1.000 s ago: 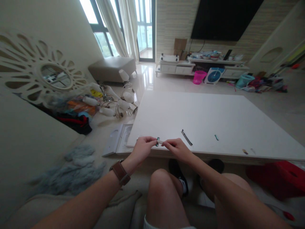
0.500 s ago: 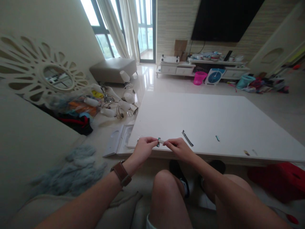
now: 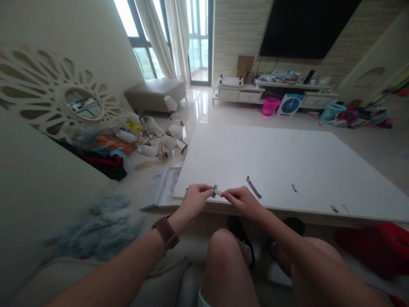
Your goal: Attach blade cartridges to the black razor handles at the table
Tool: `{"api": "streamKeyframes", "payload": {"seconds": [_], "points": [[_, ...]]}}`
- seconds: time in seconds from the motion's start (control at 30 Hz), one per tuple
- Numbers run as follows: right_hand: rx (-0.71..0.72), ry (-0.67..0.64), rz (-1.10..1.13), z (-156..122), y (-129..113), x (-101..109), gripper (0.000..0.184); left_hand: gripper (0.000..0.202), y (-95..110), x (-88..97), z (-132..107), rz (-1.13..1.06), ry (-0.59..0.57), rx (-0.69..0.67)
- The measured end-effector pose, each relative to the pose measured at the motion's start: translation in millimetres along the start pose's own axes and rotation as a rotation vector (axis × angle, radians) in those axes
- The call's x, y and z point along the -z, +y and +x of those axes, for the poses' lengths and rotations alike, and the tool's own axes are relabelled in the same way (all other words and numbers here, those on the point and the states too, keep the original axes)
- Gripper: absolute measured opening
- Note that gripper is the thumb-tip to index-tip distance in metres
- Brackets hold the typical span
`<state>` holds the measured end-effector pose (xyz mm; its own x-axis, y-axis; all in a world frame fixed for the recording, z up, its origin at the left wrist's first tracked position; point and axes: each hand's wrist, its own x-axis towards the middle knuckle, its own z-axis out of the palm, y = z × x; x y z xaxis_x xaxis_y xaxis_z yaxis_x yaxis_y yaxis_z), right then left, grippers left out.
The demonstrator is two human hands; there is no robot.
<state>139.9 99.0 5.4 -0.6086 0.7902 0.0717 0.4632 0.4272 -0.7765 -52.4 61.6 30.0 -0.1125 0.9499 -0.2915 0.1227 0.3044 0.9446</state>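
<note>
My left hand (image 3: 193, 200) and my right hand (image 3: 242, 199) meet over the near edge of a low white table (image 3: 287, 157). Both pinch the ends of a small thin pale piece with a green clip (image 3: 215, 190) on it. My left wrist wears a brown watch strap (image 3: 166, 231). A dark thin strip (image 3: 253, 186) lies on the table just right of my right hand. Farther right rests a small green piece (image 3: 294, 188).
A chandelier with white shades (image 3: 159, 136) and piled clothes (image 3: 105, 149) lie on the floor at left. A white open case (image 3: 159, 192) sits beside the table's left corner. A grey rug (image 3: 102, 226) lies near left. A red object (image 3: 373, 247) sits at lower right.
Both hands keep their pinch on the small piece. The view has shifted slightly, so everything sits a little further right in the frame.
</note>
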Motion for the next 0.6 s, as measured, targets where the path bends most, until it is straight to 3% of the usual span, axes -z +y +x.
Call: {"api": "streamKeyframes", "payload": {"seconds": [0.27, 0.6], "points": [[0.075, -0.095, 0.041, -5.5, -5.2, 2.9, 0.044, 0.023, 3.1, 0.1, -1.8, 0.025, 0.009, 0.016], [-0.004, 0.097, -0.076, -0.4, 2.1, 5.3, 0.045, 0.022, 5.5, -0.1, -3.7, 0.045, -0.028, 0.026]]}}
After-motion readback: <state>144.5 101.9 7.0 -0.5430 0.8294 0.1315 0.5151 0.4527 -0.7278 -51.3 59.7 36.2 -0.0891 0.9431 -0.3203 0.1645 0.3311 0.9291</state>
